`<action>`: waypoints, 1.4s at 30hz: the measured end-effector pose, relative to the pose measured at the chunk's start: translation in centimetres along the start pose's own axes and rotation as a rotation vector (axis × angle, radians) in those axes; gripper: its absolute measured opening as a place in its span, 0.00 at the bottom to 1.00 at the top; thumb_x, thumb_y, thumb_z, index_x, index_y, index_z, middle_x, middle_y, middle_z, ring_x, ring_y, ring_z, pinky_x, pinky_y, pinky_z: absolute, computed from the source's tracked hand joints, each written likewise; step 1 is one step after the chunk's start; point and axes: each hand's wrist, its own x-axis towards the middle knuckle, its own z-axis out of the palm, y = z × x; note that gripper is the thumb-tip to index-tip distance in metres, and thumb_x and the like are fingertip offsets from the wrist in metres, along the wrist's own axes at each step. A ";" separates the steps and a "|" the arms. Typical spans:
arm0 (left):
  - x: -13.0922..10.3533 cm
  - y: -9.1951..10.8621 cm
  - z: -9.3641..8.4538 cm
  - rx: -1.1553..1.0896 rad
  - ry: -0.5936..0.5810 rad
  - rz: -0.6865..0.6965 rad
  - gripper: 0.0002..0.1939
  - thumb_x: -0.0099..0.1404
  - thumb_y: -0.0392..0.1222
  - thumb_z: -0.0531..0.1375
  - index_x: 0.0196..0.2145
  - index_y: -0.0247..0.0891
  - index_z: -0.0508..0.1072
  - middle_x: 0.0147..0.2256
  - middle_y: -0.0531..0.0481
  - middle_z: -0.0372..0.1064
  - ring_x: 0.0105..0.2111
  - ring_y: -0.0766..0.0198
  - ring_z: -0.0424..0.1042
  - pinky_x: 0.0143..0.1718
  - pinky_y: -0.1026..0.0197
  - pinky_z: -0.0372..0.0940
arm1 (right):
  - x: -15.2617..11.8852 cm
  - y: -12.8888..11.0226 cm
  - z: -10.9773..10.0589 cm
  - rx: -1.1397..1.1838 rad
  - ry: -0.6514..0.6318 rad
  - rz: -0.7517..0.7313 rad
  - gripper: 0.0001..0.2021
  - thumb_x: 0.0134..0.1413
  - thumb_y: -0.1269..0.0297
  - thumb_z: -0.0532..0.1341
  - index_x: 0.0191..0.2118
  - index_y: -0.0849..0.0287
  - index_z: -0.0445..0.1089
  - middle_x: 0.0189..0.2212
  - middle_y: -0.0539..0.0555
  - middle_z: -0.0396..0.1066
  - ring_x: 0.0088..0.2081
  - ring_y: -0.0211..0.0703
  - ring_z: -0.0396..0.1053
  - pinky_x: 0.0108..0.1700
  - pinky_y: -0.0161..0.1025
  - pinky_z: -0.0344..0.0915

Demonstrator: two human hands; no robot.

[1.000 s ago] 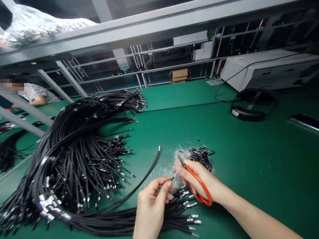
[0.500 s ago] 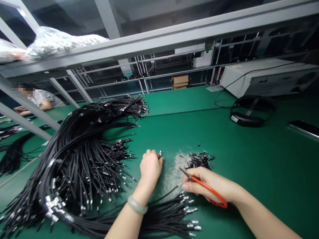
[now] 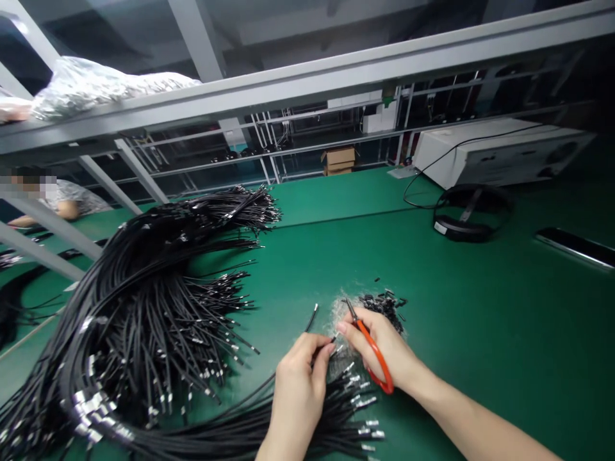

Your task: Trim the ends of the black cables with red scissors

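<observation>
**Cable tip pinched, scissors parked in the palm**

Your left hand [image 3: 300, 384], lower centre of the frame, pinches a thin black cable end [image 3: 333, 339] between thumb and forefinger. It is gripped close to the tip, probably so that the flexible cable cannot bend away.

Your right hand [image 3: 382, 336], just right of it, is curled around orange-handled scissors [image 3: 379, 358], blades pointing up past the forefinger. Carrying them this way seems to leave thumb and fingertip usable beside the cable; whether those two pinch anything, you cannot tell from here.

Beneath your left hand, the cable bundle [image 3: 216, 430] fans its silver tips rightward, presumably to be within easy reach. Clear plastic scraps [image 3: 342, 312] and short black pieces [image 3: 382, 302] lie on the green desk [image 3: 456, 307] behind your right hand, apparently heaped together away from the large cable pile [image 3: 154, 275] at left.
</observation>
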 end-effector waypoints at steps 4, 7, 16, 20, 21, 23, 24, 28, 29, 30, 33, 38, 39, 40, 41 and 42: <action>-0.1 -0.7 0.7 -0.019 0.024 -0.098 0.10 0.67 0.44 0.53 0.32 0.40 0.71 0.30 0.51 0.71 0.29 0.62 0.71 0.31 0.63 0.62 | 0.7 1.4 -1.6 -0.364 0.152 0.079 0.10 0.61 0.59 0.52 0.32 0.56 0.66 0.23 0.50 0.70 0.25 0.41 0.67 0.29 0.34 0.57; -0.1 -1.2 1.1 -0.043 0.042 -0.121 0.11 0.67 0.45 0.53 0.32 0.39 0.71 0.30 0.50 0.71 0.29 0.62 0.71 0.32 0.63 0.63 | 0.9 1.6 -1.9 -0.473 0.063 0.076 0.08 0.58 0.60 0.55 0.33 0.55 0.68 0.28 0.53 0.74 0.30 0.45 0.71 0.32 0.35 0.58; -1.0 -0.6 1.6 -0.030 0.139 -0.016 0.10 0.67 0.44 0.54 0.34 0.39 0.73 0.30 0.50 0.70 0.28 0.63 0.70 0.31 0.64 0.62 | -0.2 -1.1 3.0 -0.305 0.002 0.059 0.13 0.62 0.58 0.53 0.28 0.58 0.65 0.20 0.50 0.69 0.22 0.39 0.66 0.26 0.33 0.54; -0.9 -0.5 2.1 0.046 0.216 0.011 0.12 0.66 0.43 0.54 0.30 0.38 0.73 0.27 0.49 0.68 0.27 0.62 0.69 0.31 0.62 0.61 | -0.7 -0.6 3.6 -0.699 0.145 -0.246 0.12 0.63 0.70 0.49 0.30 0.58 0.64 0.23 0.52 0.69 0.24 0.41 0.65 0.30 0.37 0.53; -0.9 -0.5 2.1 0.040 0.211 0.005 0.11 0.66 0.42 0.54 0.29 0.38 0.73 0.27 0.49 0.68 0.27 0.62 0.69 0.31 0.62 0.61 | -0.8 -0.4 3.4 -0.762 0.134 -0.379 0.12 0.63 0.72 0.48 0.29 0.58 0.63 0.24 0.52 0.68 0.24 0.41 0.64 0.32 0.38 0.53; -0.7 -0.5 1.8 -0.013 0.173 -0.038 0.10 0.65 0.42 0.55 0.29 0.38 0.74 0.27 0.49 0.70 0.27 0.62 0.70 0.31 0.63 0.61 | -0.8 -0.1 2.4 -0.816 0.082 -0.572 0.13 0.63 0.74 0.46 0.29 0.58 0.63 0.25 0.51 0.67 0.25 0.41 0.63 0.34 0.39 0.52; -0.7 -0.5 1.6 -0.059 0.146 -0.074 0.10 0.64 0.42 0.55 0.30 0.38 0.74 0.28 0.49 0.71 0.27 0.62 0.70 0.31 0.63 0.62 | -0.9 0.0 1.8 -0.833 0.061 -0.599 0.13 0.64 0.72 0.47 0.30 0.57 0.63 0.25 0.50 0.66 0.25 0.41 0.62 0.34 0.39 0.52; -0.2 -0.2 0.9 -0.292 0.056 -0.258 0.12 0.63 0.46 0.57 0.31 0.36 0.76 0.28 0.48 0.74 0.28 0.62 0.71 0.31 0.64 0.63 | -1.6 0.1 0.1 -0.962 0.036 -0.436 0.07 0.60 0.61 0.58 0.33 0.57 0.63 0.28 0.50 0.66 0.27 0.42 0.64 0.35 0.40 0.51; -0.1 -0.1 0.8 -0.337 0.043 -0.295 0.13 0.62 0.47 0.58 0.31 0.35 0.76 0.27 0.48 0.74 0.27 0.62 0.71 0.29 0.64 0.62 | -2.0 0.1 0.1 -1.001 0.015 -0.404 0.08 0.58 0.59 0.61 0.33 0.57 0.64 0.29 0.50 0.67 0.28 0.43 0.66 0.36 0.41 0.52; 0.0 0.0 0.8 -0.373 0.034 -0.326 0.13 0.61 0.48 0.59 0.31 0.34 0.76 0.26 0.48 0.74 0.26 0.63 0.70 0.28 0.65 0.62 | -2.3 0.0 0.2 -1.036 -0.005 -0.379 0.10 0.56 0.57 0.62 0.34 0.57 0.64 0.29 0.50 0.67 0.29 0.44 0.66 0.37 0.42 0.52; 0.1 0.1 0.8 -0.449 0.020 -0.374 0.14 0.59 0.49 0.60 0.30 0.33 0.75 0.24 0.48 0.73 0.23 0.65 0.67 0.24 0.67 0.60 | -2.8 -0.3 0.9 -1.108 -0.040 -0.327 0.10 0.54 0.57 0.63 0.34 0.57 0.65 0.29 0.50 0.67 0.29 0.46 0.68 0.38 0.44 0.52; 0.1 0.3 0.7 -0.505 0.019 -0.405 0.13 0.57 0.48 0.62 0.29 0.32 0.75 0.23 0.49 0.72 0.21 0.68 0.65 0.20 0.69 0.57 | -2.6 -0.5 1.7 -1.146 -0.063 -0.345 0.06 0.58 0.62 0.61 0.34 0.57 0.65 0.28 0.50 0.68 0.28 0.45 0.68 0.39 0.44 0.53; 0.1 0.3 0.7 -0.515 0.019 -0.405 0.13 0.57 0.48 0.62 0.29 0.32 0.75 0.22 0.49 0.71 0.20 0.68 0.65 0.19 0.69 0.56 | -2.6 -0.5 1.7 -1.156 -0.061 -0.360 0.05 0.59 0.63 0.60 0.34 0.57 0.65 0.28 0.50 0.68 0.27 0.44 0.68 0.39 0.44 0.53; 0.0 0.3 0.7 -0.523 0.020 -0.402 0.13 0.57 0.47 0.62 0.29 0.32 0.75 0.22 0.49 0.71 0.20 0.68 0.65 0.19 0.69 0.55 | -2.5 -0.4 1.6 -1.167 -0.059 -0.375 0.04 0.60 0.64 0.59 0.34 0.57 0.65 0.27 0.50 0.68 0.27 0.45 0.68 0.39 0.45 0.53; 0.0 0.2 0.7 -0.528 0.018 -0.396 0.13 0.57 0.47 0.62 0.29 0.32 0.76 0.22 0.49 0.71 0.20 0.69 0.64 0.18 0.69 0.55 | -2.5 -0.4 1.5 -1.179 -0.056 -0.388 0.04 0.60 0.65 0.58 0.34 0.57 0.65 0.27 0.50 0.68 0.27 0.45 0.67 0.39 0.45 0.53; 0.0 0.2 0.7 -0.527 0.016 -0.391 0.14 0.57 0.47 0.62 0.29 0.32 0.76 0.22 0.49 0.71 0.20 0.69 0.64 0.18 0.70 0.55 | -2.4 -0.3 1.4 -1.189 -0.058 -0.402 0.04 0.60 0.66 0.57 0.33 0.58 0.65 0.26 0.51 0.68 0.27 0.45 0.67 0.39 0.45 0.53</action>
